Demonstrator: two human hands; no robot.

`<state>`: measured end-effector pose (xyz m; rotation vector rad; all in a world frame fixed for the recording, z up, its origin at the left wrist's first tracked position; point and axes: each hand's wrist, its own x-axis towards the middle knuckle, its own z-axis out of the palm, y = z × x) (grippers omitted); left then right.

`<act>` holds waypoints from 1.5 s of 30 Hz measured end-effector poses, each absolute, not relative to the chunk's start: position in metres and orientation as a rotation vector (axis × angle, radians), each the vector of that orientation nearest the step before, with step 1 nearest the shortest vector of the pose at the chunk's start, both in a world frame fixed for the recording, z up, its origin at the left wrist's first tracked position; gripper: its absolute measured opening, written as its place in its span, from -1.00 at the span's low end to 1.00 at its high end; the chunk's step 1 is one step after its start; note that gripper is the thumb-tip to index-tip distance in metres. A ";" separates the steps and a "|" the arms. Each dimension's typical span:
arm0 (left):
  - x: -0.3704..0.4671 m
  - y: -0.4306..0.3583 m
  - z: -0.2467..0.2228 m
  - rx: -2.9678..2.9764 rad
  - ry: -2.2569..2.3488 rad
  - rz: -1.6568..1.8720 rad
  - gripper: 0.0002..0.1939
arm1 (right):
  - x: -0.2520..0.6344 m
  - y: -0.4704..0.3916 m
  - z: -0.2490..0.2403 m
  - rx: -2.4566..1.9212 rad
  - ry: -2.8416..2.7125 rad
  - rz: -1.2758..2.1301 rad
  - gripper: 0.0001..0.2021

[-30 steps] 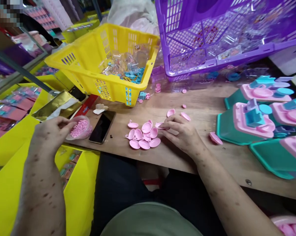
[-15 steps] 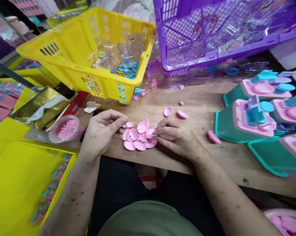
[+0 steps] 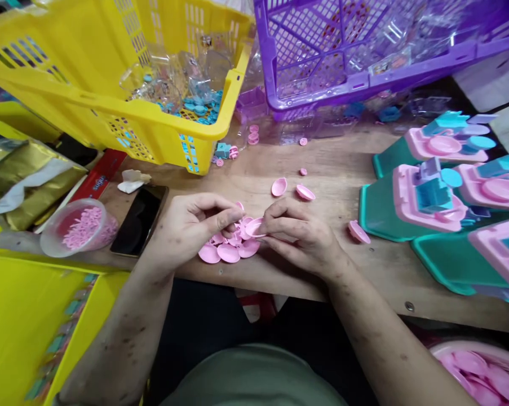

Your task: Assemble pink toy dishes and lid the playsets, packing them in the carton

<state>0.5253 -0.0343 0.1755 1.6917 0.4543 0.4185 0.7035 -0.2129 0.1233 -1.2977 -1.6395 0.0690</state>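
My right hand (image 3: 302, 235) pinches a pink oval shell piece (image 3: 253, 228) by its edge, above a small heap of similar pink pieces (image 3: 228, 253) on the wooden table. My left hand (image 3: 195, 228) is close beside it, thumb and forefinger pressed together. A bit of pink shows at those fingertips, too small and covered to name. Beyond my hands lie two loose pink shells, one flat (image 3: 279, 186) and one tilted (image 3: 305, 192). Another pink shell (image 3: 359, 232) rests to the right.
A yellow basket (image 3: 153, 121) and a purple basket (image 3: 322, 101) hold clear plastic and small parts. Green-and-pink toy boxes (image 3: 385, 214) stand right. On the left are a phone (image 3: 139, 220) and a tub of small pink pieces (image 3: 80, 228). A pink-filled container (image 3: 482, 366) sits lower right.
My left hand has moved right, over the heap and nearer my right hand. The right hand still holds its shell. The view has shifted, showing more of the phone.
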 end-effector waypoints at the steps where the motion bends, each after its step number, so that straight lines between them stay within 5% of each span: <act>1: 0.527 -0.036 0.175 1.675 0.451 0.392 -0.60 | 0.704 -0.213 0.124 -1.295 -1.639 0.071 -0.92; 28: 0.519 -0.064 0.165 1.660 0.536 0.463 -0.66 | 0.696 -0.213 0.119 -1.341 -1.564 -0.079 -0.85; 33: 0.510 -0.043 0.162 2.073 0.581 0.610 -0.80 | 0.712 -0.214 0.116 -1.835 -1.376 -0.109 -0.48; 38: 0.505 -0.025 0.166 2.495 0.493 0.534 -0.71 | 0.713 -0.210 0.102 -2.344 -1.203 -0.021 -0.70; 41: 0.487 -0.013 0.182 2.604 0.547 0.641 -0.62 | 0.716 -0.210 0.099 -2.285 -1.167 -0.125 -0.88; 45: 0.432 0.029 0.204 2.638 0.962 0.862 -0.66 | 0.724 -0.214 0.099 -2.072 -1.163 -0.307 -0.88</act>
